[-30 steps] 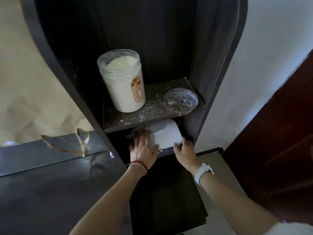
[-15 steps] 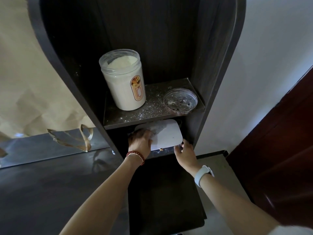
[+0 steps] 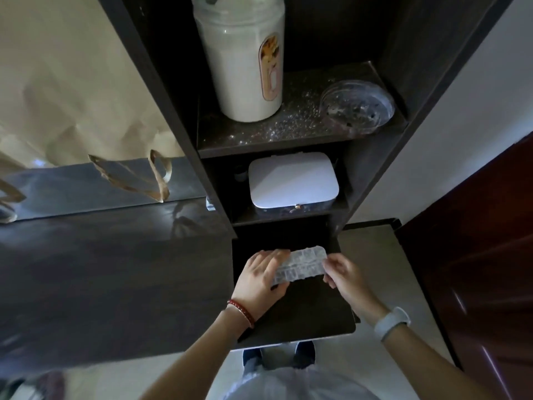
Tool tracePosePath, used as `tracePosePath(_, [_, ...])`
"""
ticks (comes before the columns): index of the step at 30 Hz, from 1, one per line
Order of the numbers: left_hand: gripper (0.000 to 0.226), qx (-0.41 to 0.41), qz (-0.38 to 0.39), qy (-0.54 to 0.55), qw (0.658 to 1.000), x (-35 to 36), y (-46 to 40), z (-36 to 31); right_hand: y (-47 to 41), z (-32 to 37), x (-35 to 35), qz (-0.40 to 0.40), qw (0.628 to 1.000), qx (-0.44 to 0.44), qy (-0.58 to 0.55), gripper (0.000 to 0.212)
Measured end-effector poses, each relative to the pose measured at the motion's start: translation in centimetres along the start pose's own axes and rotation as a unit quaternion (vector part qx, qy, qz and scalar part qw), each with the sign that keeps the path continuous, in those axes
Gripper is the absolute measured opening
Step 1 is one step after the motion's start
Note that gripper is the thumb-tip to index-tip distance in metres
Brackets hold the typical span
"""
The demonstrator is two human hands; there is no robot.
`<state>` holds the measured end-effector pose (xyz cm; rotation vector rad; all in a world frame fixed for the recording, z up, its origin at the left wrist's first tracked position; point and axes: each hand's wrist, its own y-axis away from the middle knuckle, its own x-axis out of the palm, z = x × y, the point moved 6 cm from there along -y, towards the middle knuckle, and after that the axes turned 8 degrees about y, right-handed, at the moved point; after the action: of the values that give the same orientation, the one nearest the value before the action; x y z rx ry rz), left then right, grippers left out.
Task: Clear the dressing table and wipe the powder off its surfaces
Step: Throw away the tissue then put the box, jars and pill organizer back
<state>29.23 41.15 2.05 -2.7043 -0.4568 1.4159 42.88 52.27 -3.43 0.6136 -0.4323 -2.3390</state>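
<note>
Dark tabletop [image 3: 115, 269] of the dressing table is seen at left. Further right, a clear plastic compartment box [image 3: 300, 264] is held over the lower dark shelf [image 3: 302, 310], below the white rounded box [image 3: 292, 180] and the tall powder jar [image 3: 242, 62]. It is judged light, stiff and somewhat slippery, best gripped at both short ends. Its left end is clamped by the left hand [image 3: 261, 280], fingers curled over, thumb beneath; its right end is pinched by the right hand [image 3: 343, 274].
</note>
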Motion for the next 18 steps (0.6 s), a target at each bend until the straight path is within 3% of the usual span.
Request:
tracePosePath(3, [0.065, -0.106, 0.088, -0.048, 0.989, 3.0, 2.0, 2.3, -0.6, -4.9, 1.6, -0.034, 0.996, 0.081, -0.003, 0.011])
tracePosePath(7, [0.061, -0.238, 0.117, -0.099, 0.959, 4.8, 4.7, 5.7, -1.9, -10.0, 2.9, -0.08, 0.98, 0.174, 0.054, 0.021])
tracePosePath(13, [0.059, -0.21, 0.187, -0.124, 0.952, 7.4, 7.0, 7.5, -4.2, -12.8, 4.5, -0.086, 0.967, 0.224, 0.087, 0.025])
tracePosePath(18, [0.057, -0.205, 0.195, -0.157, 0.946, 8.1, 7.6, 8.2, -5.4, -13.5, 5.0, -0.051, 0.962, 0.245, 0.114, 0.029])
